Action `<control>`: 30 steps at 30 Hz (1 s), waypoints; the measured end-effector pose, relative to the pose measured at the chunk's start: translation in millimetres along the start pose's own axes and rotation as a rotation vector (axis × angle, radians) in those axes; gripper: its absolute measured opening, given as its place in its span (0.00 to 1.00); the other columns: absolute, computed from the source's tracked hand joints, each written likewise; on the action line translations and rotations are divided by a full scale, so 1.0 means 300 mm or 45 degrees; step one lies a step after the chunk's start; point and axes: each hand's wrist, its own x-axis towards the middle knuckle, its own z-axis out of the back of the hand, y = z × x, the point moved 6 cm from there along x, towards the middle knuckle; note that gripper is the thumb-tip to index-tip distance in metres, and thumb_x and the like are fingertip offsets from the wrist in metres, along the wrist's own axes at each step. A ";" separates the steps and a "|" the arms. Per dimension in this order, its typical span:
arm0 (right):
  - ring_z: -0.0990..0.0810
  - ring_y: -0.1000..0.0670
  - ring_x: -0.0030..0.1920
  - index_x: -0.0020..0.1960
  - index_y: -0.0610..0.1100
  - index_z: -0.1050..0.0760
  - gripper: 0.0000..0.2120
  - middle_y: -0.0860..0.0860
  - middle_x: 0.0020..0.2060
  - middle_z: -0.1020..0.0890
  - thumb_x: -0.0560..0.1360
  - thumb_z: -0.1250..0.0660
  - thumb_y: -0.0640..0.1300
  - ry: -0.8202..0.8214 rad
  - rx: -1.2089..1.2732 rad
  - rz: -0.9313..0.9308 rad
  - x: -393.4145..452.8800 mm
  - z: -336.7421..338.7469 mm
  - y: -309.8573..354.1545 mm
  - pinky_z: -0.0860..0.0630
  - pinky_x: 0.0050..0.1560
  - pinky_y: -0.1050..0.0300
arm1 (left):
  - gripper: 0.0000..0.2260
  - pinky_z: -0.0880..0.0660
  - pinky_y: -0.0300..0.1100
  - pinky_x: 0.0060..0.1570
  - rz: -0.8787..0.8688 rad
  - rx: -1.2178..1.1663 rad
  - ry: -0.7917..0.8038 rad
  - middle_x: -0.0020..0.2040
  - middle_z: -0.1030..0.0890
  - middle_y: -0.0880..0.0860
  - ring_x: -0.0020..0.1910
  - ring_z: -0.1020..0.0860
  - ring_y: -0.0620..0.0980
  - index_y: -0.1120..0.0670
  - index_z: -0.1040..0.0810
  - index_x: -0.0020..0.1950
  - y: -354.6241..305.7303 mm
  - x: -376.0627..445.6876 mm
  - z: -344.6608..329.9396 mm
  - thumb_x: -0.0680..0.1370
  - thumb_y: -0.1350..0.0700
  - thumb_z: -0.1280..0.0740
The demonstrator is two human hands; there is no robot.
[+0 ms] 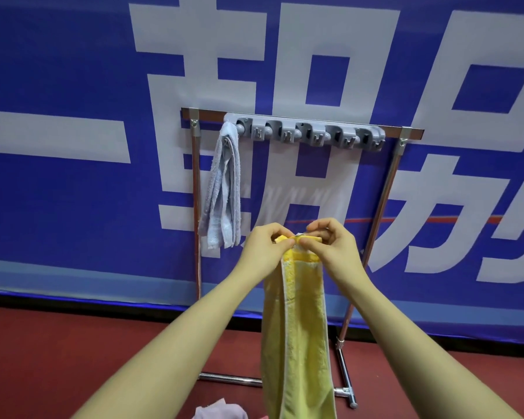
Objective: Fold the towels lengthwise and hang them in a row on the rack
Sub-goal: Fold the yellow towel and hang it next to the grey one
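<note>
Forearms reach up from the bottom edge, both extended forward and converging at mid-frame. Left hand (265,244) and right hand (330,241) sit close together, knuckles nearly touching, fingers curled; each pinches the top edge of the yellow towel (297,328). Thumbs and forefingers meet at the hem, apparently bunching or aligning it.

Yellow towel hangs straight down from the hands as a narrow strip, white edging visible along both sides; it looks already folded lengthwise. Its lower end runs out of frame below the wrists.

Up and left of the hands: grey towel (223,189), folded narrow, hanging from the leftmost clip of the rack (306,131). Directly above the hands, the remaining clips on the grey bar carry nothing.

Below the left forearm, at the frame bottom: a corner of pink cloth (221,411) on the red floor (73,358), probably another towel waiting; too little shows to be sure.

Behind the rack: blue banner (73,71) with large white characters.

Progress, judged: one towel hung, second folded and held below the bar, not yet attached. Left to do: lift the pinched end to the next clip, right of the grey towel, then handle whatever remains on the floor.
</note>
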 end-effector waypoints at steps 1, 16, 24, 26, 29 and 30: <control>0.17 0.52 0.43 0.51 0.41 0.25 0.11 0.46 0.42 0.17 0.71 0.28 0.37 0.004 -0.005 -0.013 0.001 0.002 -0.006 0.21 0.43 0.64 | 0.01 0.30 0.35 0.37 0.011 -0.012 -0.030 0.37 0.22 0.46 0.35 0.27 0.41 0.52 0.19 0.45 0.005 0.001 0.004 0.75 0.56 0.31; 0.22 0.55 0.36 0.45 0.38 0.24 0.02 0.49 0.35 0.20 0.74 0.31 0.36 -0.188 -0.018 -0.061 0.008 0.017 -0.023 0.25 0.37 0.70 | 0.08 0.24 0.39 0.44 0.055 -0.276 -0.082 0.40 0.19 0.47 0.41 0.21 0.46 0.49 0.18 0.46 0.013 -0.002 0.028 0.71 0.62 0.27; 0.17 0.55 0.40 0.46 0.38 0.21 0.03 0.45 0.39 0.16 0.74 0.30 0.38 -0.131 0.071 -0.043 -0.010 -0.024 -0.013 0.23 0.40 0.67 | 0.05 0.21 0.43 0.49 0.226 -0.503 -0.069 0.45 0.17 0.55 0.46 0.18 0.50 0.56 0.17 0.48 0.021 -0.003 0.010 0.74 0.62 0.31; 0.17 0.54 0.41 0.47 0.39 0.20 0.03 0.46 0.40 0.16 0.74 0.30 0.38 -0.130 0.104 -0.068 -0.010 -0.018 -0.018 0.23 0.40 0.67 | 0.08 0.21 0.37 0.46 0.250 -0.580 0.022 0.47 0.17 0.56 0.45 0.18 0.48 0.56 0.19 0.50 0.023 -0.003 0.008 0.76 0.65 0.35; 0.17 0.55 0.40 0.46 0.41 0.19 0.02 0.48 0.39 0.15 0.74 0.30 0.38 -0.122 0.144 -0.097 -0.017 -0.016 -0.028 0.23 0.40 0.67 | 0.10 0.22 0.37 0.48 0.198 -0.502 0.165 0.45 0.17 0.53 0.47 0.18 0.47 0.53 0.19 0.49 0.023 0.001 0.012 0.74 0.67 0.32; 0.16 0.54 0.41 0.46 0.41 0.19 0.02 0.48 0.39 0.15 0.74 0.30 0.38 -0.115 0.154 -0.100 -0.020 -0.018 -0.030 0.23 0.40 0.67 | 0.09 0.22 0.37 0.47 0.179 -0.473 0.183 0.44 0.17 0.53 0.46 0.18 0.47 0.53 0.19 0.48 0.021 0.001 0.015 0.73 0.66 0.31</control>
